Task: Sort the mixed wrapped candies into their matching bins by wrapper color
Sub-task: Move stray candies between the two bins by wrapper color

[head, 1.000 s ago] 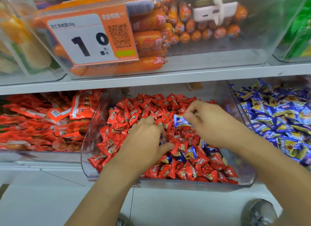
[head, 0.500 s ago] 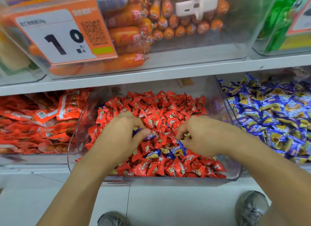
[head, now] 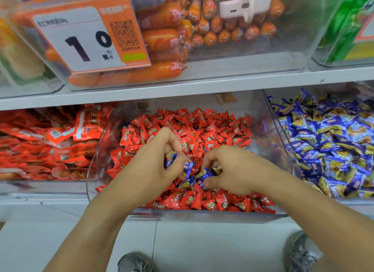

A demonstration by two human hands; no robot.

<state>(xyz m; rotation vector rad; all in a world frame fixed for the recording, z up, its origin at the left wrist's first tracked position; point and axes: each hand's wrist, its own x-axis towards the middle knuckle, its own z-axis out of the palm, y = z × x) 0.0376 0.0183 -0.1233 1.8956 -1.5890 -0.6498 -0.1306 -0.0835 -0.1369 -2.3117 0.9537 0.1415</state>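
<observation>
Blue candies (head: pixel 204 175) at frame centre, scattered among red candies (head: pixel 202 130) in middle clear bin (head: pixel 95 150). Left hand (head: pixel 153 166) fingers curled, pinched on blue wrappers (head: pixel 171 157). Right hand (head: pixel 232 170) fingers closed on blue candy (head: pixel 216 170) just beside. Hands nearly touching; open red pile behind, toward shelf edge (head: pixel 182 89). Bin wall (head: pixel 279 134) at right separating blue-candy bin (head: pixel 334 142). Red packets (head: pixel 46 142) at left. Above: sausage bin (head: pixel 202 28) with orange price tag (head: pixel 87 39). Floor and shoes (head: pixel 135 261) at bottom.
</observation>
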